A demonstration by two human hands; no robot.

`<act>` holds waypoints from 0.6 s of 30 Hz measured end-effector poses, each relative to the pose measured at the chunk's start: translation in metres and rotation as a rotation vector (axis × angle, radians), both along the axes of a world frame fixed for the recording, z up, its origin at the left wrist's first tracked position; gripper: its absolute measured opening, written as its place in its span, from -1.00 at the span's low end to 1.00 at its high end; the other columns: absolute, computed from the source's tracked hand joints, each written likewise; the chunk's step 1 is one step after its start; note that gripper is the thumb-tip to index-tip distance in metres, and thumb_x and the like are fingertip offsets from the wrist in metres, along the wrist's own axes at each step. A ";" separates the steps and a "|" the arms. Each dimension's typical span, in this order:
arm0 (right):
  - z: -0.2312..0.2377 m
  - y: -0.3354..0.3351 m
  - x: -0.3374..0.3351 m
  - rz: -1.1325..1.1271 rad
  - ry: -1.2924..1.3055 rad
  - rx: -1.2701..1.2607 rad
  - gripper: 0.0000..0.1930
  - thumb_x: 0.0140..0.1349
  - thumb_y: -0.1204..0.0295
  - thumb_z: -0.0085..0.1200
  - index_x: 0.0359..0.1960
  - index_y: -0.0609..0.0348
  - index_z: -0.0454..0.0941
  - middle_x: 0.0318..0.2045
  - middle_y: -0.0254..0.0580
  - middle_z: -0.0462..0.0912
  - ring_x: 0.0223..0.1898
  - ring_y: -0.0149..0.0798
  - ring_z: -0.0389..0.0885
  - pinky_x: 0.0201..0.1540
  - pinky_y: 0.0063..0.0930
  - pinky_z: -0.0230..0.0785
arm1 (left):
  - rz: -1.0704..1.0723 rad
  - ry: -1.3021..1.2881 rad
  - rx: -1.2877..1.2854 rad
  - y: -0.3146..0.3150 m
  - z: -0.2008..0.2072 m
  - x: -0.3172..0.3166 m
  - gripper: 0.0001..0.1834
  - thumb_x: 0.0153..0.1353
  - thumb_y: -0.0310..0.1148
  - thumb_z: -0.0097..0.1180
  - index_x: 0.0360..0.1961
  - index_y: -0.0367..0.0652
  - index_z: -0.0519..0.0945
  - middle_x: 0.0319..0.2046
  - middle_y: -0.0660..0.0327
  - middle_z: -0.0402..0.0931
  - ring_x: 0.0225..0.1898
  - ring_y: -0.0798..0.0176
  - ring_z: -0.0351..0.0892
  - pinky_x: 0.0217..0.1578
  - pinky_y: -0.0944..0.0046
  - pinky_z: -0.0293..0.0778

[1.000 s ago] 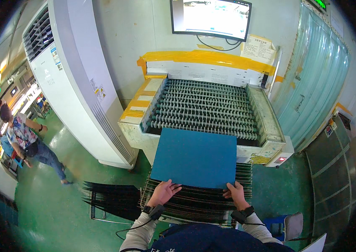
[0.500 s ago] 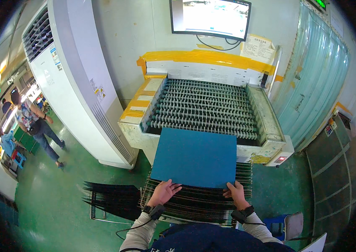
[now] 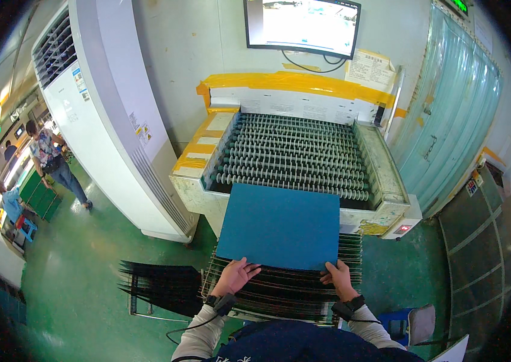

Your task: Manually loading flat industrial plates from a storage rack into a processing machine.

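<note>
In the head view, the blue panel point(image 3: 279, 228) sits mid-frame below the rollers point(image 3: 294, 148), long axis running roughly nine to three o'clock. Left hand point(image 3: 238, 276) and right hand point(image 3: 338, 279) pinch its near edge, thumbs and fingers closed, at seven and five. The paper notice point(image 3: 371, 69) toward half past one carries small print; stickers point(image 3: 81, 84) mark the white air conditioner point(image 3: 106, 136) at ten.

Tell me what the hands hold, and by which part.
A blue panel: the left hand grips its near edge toward the left corner, the right hand its near right corner.
</note>
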State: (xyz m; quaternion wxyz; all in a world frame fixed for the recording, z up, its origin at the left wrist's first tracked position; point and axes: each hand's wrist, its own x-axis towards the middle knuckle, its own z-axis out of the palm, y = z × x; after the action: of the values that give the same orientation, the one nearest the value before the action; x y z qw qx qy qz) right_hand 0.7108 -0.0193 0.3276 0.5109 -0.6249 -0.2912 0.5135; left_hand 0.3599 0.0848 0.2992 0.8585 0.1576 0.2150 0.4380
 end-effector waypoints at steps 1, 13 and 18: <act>0.005 -0.001 -0.002 -0.005 0.002 -0.004 -0.75 0.38 0.32 0.05 -0.07 0.24 0.49 -0.41 -0.10 0.65 -0.58 -0.27 0.65 -0.55 -0.44 0.51 | 0.000 -0.003 0.004 0.000 0.000 0.000 -0.79 0.44 -0.42 -0.06 0.01 -0.21 0.49 0.02 0.01 0.56 0.09 -0.08 0.53 0.18 -0.18 0.44; -0.005 0.000 0.002 0.007 -0.007 0.007 -0.71 0.37 0.28 0.07 -0.04 0.23 0.47 -0.40 -0.07 0.66 -0.59 -0.27 0.65 -0.54 -0.43 0.54 | -0.006 0.002 -0.007 0.000 0.000 0.000 -0.80 0.44 -0.42 -0.07 0.01 -0.21 0.49 0.02 -0.01 0.55 0.09 -0.09 0.53 0.17 -0.17 0.45; -0.006 0.000 0.003 0.003 -0.009 0.014 -0.73 0.37 0.28 0.08 -0.05 0.21 0.49 -0.41 -0.10 0.65 -0.58 -0.28 0.65 -0.54 -0.44 0.54 | 0.000 0.000 -0.010 0.000 0.003 0.001 -0.81 0.43 -0.42 -0.05 0.00 -0.20 0.50 0.01 0.00 0.55 0.09 -0.08 0.53 0.16 -0.16 0.46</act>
State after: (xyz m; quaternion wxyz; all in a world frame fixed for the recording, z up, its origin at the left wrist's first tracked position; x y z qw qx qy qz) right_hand 0.7138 -0.0196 0.3213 0.5132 -0.6232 -0.2983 0.5092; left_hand 0.3607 0.0847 0.3023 0.8594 0.1533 0.2170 0.4369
